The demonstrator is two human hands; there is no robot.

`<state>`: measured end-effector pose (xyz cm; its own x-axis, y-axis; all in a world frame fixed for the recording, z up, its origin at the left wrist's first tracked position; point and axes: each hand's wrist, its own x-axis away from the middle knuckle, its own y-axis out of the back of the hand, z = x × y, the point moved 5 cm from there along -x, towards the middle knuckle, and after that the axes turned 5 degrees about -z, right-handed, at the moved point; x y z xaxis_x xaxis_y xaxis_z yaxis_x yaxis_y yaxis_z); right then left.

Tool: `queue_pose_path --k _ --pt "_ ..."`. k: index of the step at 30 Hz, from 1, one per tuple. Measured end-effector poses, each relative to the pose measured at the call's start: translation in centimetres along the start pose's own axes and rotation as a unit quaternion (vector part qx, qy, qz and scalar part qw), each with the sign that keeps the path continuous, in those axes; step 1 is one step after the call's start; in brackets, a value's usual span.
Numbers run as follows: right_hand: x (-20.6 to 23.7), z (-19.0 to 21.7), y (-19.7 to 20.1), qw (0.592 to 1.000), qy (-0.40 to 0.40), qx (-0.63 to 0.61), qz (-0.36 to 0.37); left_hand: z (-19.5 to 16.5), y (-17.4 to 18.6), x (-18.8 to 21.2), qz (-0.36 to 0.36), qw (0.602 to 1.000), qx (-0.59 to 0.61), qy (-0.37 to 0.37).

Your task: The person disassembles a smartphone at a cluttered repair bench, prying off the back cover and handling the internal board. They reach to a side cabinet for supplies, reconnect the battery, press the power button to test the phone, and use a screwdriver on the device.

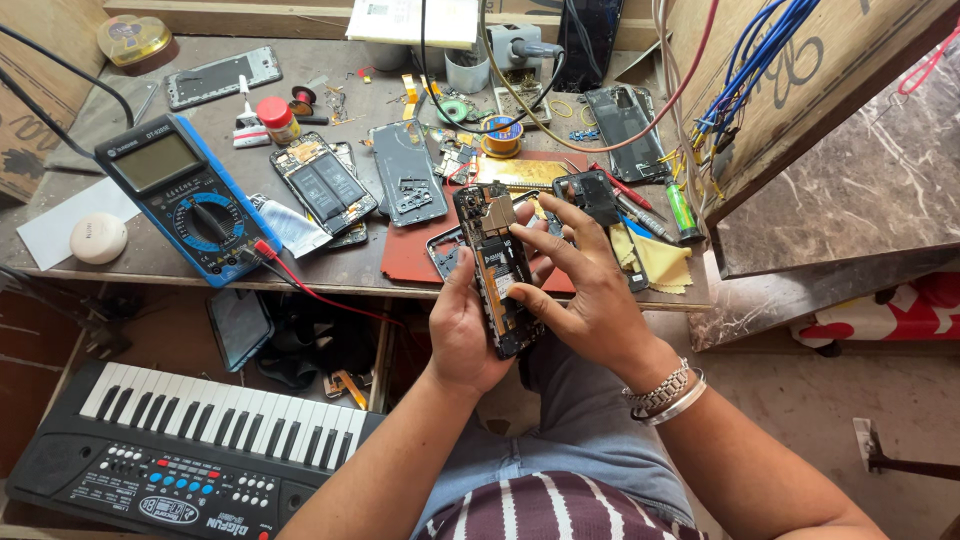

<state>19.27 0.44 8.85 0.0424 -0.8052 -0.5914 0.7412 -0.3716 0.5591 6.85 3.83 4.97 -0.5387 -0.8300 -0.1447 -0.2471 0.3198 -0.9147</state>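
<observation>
One opened black smartphone with its back cover off and circuit boards exposed (497, 270) sits upright in the left hand (462, 335), held over the lap just in front of the edge of the brown wooden workbench (120, 262). Left hand wraps it from below and the side, thumb lying along the phone's left edge. Right hand (590, 290) comes in from the right, fingers (535, 238) curled and pressing on the phone's upper board; whether they pinch a small part, cannot tell. Two silver metal bracelets (665, 393) on the right wrist.

On the bench: one blue-cased digital multimeter (185, 195) with one red probe lead (305, 285), one red rectangular work mat (410, 250), at least four more dismantled phone bodies or back covers, incl. one with black battery showing (325, 190) and one grey back shell (408, 172). One small red-capped bottle (277, 118), one round white puck (98, 238), one yellow cloth (655, 260), one green lighter (683, 215).

Below the bench, left: one black electronic keyboard with white keys (190, 440).
</observation>
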Motion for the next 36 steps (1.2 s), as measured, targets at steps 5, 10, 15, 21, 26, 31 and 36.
queue_pose_path --k 5,10,15,21,26,31,36 --pt "0.1 -0.3 -0.4 0.999 -0.031 -0.004 0.018 0.0 0.0 0.1 -0.003 1.0 -0.009 0.005" --pt "0.0 0.0 -0.7 0.998 0.004 0.057 0.023 -0.1 0.5 0.2 -0.033 0.997 -0.076 -0.004" --pt "0.0 0.3 -1.1 0.99 0.04 0.127 0.046 0.1 0.7 0.4 -0.005 0.999 -0.023 0.034" --pt "-1.0 0.2 -0.5 0.992 0.041 0.112 0.045 -0.6 0.8 -0.2 -0.01 1.0 0.011 0.025" --pt "-1.1 0.5 1.0 0.999 0.008 0.03 -0.019 -1.4 -0.3 -0.4 0.031 0.998 0.056 0.01" --pt "-0.8 0.8 1.1 0.999 0.018 0.029 -0.023 -1.8 -0.7 -0.2 0.002 0.998 0.058 0.007" --pt "-0.7 0.8 0.5 0.999 0.018 0.038 -0.012 -1.3 -1.2 0.1 0.018 0.997 0.07 0.022"
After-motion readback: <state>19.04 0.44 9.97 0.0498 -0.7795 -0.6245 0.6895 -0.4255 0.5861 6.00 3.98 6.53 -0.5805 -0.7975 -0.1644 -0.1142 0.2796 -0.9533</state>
